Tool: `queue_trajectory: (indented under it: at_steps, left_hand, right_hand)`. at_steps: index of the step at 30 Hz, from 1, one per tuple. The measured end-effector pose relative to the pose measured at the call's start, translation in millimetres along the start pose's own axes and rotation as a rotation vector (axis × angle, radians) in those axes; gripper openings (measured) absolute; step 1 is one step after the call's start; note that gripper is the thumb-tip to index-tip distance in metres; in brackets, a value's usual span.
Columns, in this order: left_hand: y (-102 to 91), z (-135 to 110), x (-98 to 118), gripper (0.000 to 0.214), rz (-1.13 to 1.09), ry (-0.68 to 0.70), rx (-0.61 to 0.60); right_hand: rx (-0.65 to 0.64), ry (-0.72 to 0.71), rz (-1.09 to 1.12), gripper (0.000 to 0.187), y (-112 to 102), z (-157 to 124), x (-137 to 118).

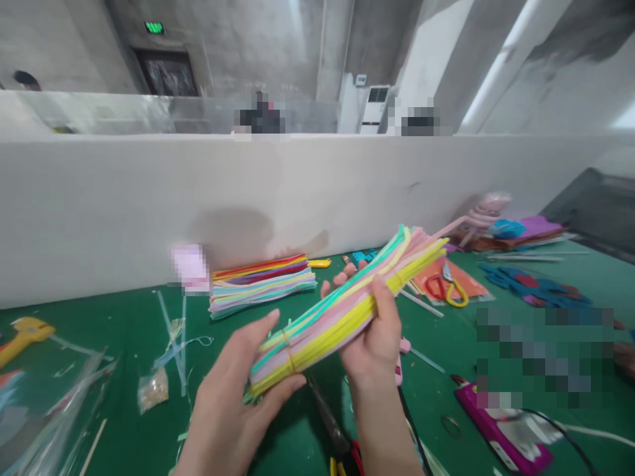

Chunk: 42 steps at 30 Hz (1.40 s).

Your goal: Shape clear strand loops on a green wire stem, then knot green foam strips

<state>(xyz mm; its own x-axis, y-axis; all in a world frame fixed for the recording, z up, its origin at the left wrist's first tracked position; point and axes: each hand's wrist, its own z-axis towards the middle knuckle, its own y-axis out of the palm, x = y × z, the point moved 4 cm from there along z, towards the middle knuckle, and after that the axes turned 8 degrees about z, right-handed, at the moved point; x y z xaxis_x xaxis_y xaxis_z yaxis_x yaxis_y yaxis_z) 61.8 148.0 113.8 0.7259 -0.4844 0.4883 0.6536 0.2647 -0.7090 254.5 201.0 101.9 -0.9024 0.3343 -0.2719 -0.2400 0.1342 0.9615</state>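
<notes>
A bundle of pastel pipe cleaners (317,324) in yellow, pink, lilac and mint hangs tilted above the green table, its right end higher. Rubber bands circle it near both ends. My left hand (238,383) grips the lower left end, thumb in front and fingers behind. Around the right half is my right hand (380,330), thumb across the front, fingertips showing behind. Behind the bundle, more pipe cleaners (262,284) in red, orange, white and lilac lie on the table. Below my hands are pliers (330,416), partly hidden by the arms.
Scissors (449,287) lie on an orange packet at right. A purple pouch (501,423) with a cable is at lower right. A yellow glue gun (24,334), clear glue sticks (171,344) and a small bead bag (153,390) are left. A white partition (124,198) stands behind.
</notes>
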Motion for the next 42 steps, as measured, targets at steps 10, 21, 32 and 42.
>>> queue_trajectory:
  at_steps: [10,21,32,42]
  left_hand:
    - [-14.3,-6,13,0.017,0.184,0.214,0.113]
    - [0.6,-12,7,0.032,-0.015,0.020,0.054]
    - [-4.9,-4,10,0.042,-0.338,0.004,0.157]
    - [-6.5,-3,5,0.035,-0.227,0.011,0.291]
  right_hand:
    - [-0.080,-0.088,0.004,0.037,12,-12,-17]
    - [-0.120,-0.073,0.180,0.039,16,-16,-19]
    - [-0.134,-0.048,0.155,0.030,20,-23,-8]
    - [-0.096,-0.156,0.008,0.025,20,-25,-3]
